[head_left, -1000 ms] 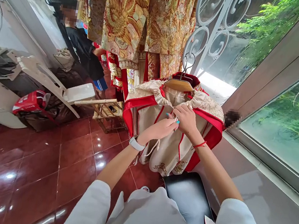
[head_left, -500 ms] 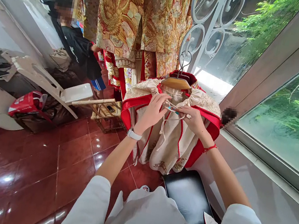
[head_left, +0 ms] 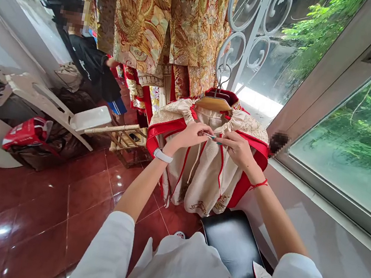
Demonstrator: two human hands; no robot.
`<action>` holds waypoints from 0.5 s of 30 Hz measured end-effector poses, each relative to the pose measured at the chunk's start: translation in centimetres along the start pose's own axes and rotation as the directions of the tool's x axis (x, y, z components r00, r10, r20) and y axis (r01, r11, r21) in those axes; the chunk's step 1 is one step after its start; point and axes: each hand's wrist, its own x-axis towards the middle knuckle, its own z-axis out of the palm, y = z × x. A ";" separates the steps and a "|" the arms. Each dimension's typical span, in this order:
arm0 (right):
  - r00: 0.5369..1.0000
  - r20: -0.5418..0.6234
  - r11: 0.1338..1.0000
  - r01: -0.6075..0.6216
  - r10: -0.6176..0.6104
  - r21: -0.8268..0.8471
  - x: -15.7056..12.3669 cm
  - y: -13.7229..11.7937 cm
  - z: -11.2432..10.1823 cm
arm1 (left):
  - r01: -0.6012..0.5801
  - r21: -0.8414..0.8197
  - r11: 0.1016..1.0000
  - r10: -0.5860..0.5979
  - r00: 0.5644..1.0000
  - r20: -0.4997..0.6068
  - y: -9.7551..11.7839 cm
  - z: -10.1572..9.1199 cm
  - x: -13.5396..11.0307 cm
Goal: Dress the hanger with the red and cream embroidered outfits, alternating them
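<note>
A cream cape with red trim (head_left: pixel 200 179) hangs in front of me on a wooden hanger (head_left: pixel 214 104). Its thin cream drawstring (head_left: pixel 195 162) dangles below the gathered neckline. My left hand (head_left: pixel 191 136), with a white watch on the wrist, is closed in a pinch on the drawstring at the neckline. Facing it and nearly touching, my right hand (head_left: pixel 237 148) pinches the same drawstring; a red string bracelet circles that wrist. Fingers cover the exact spot where the cord is held.
Gold embroidered garments (head_left: pixel 141 18) hang behind the cape. A black-seated stool (head_left: pixel 234 242) stands below at the right, beside the window wall. At the left are a person in black (head_left: pixel 87 63), a white plastic chair (head_left: pixel 91 118), a bamboo stand (head_left: pixel 125 138) and a red bag (head_left: pixel 28 131).
The loose loops of cord between my hands have been drawn in, and my fingers have come closer together. My right hand has turned and its fingers have curled more tightly. The view has shifted slightly.
</note>
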 end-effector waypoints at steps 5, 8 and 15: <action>0.998 0.053 0.998 -0.024 0.027 -0.059 0.1 -0.4 -0.1 | 0.047 0.007 0.999 -0.047 0.999 -0.003 0.7 0.2 0.1; 0.995 0.096 0.997 -0.019 0.026 -0.073 -0.1 -0.4 -0.2 | 0.027 0.020 0.999 -0.026 0.999 -0.024 0.8 0.2 0.1; 0.988 0.121 0.965 -0.057 0.091 -0.258 0.3 -1.2 0.2 | 0.078 -0.130 0.988 -0.078 0.997 0.006 0.6 0.2 0.0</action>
